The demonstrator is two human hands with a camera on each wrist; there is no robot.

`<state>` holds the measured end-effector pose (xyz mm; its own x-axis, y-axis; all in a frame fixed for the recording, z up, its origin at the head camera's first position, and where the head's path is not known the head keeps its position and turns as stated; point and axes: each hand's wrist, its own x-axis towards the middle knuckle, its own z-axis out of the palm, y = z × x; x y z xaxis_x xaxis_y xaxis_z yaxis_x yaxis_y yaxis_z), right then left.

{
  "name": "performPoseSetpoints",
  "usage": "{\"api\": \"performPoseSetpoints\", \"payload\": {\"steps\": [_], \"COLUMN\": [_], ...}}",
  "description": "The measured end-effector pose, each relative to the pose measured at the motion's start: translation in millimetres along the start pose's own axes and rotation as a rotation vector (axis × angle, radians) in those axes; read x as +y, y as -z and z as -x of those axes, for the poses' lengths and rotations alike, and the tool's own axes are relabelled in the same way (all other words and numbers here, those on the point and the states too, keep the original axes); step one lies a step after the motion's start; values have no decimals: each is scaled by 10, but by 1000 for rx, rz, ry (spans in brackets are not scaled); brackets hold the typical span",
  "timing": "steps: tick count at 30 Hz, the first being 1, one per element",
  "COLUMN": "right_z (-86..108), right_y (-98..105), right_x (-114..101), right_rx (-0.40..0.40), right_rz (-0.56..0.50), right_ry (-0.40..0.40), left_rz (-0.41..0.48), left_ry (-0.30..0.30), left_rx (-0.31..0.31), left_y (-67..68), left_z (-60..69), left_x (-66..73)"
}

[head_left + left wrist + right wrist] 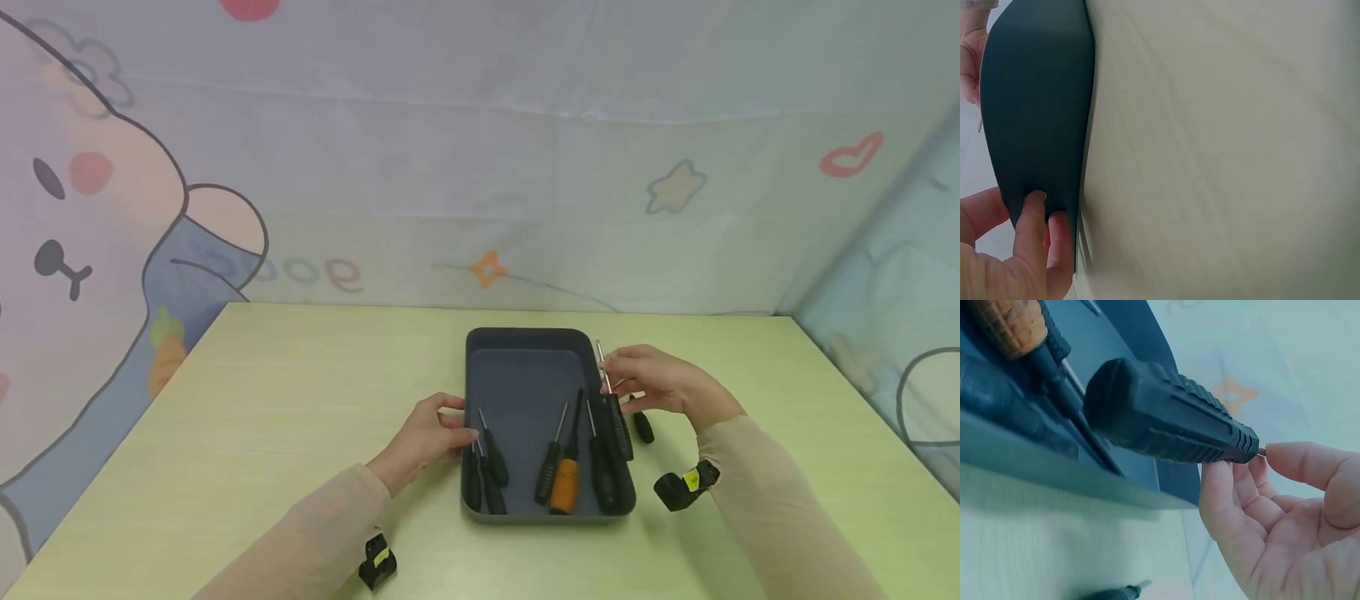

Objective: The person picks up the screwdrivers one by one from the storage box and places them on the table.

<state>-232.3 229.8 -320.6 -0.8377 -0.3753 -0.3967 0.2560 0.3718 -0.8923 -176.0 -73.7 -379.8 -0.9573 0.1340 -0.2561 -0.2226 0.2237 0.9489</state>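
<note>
My right hand (656, 382) (1291, 512) pinches a black-handled screwdriver (619, 425) (1172, 415) by its metal shaft, close to the handle, over the right rim of a dark grey tray (525, 375). The handle hangs toward the front, and the shaft points to the back. My left hand (429, 437) (1016, 250) grips the tray's left wall (1038, 106), its fingers against the outer side. Inside the tray lie an orange-handled screwdriver (564, 486) (1013, 325) and several black-handled ones, some at the left side (495, 458) and some at the right.
Another small black screwdriver (642, 427) (1113, 594) lies on the table (337, 375), just right of the tray. A patterned cloth (450, 167) hangs behind the table's back edge. Each wrist carries a small black camera.
</note>
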Motion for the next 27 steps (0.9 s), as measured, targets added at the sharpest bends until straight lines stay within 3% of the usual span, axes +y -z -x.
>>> {"api": "performPoseSetpoints", "payload": {"steps": [27], "right_z": [123], "right_y": [372], "right_x": [401], "right_rx": [103], "right_rz": [-65], "right_ry": [-55], "left_rz": [7], "left_ry": [-10], "left_rx": [0], "left_y": [-16], "left_z": [0], "left_x": [-13]}}
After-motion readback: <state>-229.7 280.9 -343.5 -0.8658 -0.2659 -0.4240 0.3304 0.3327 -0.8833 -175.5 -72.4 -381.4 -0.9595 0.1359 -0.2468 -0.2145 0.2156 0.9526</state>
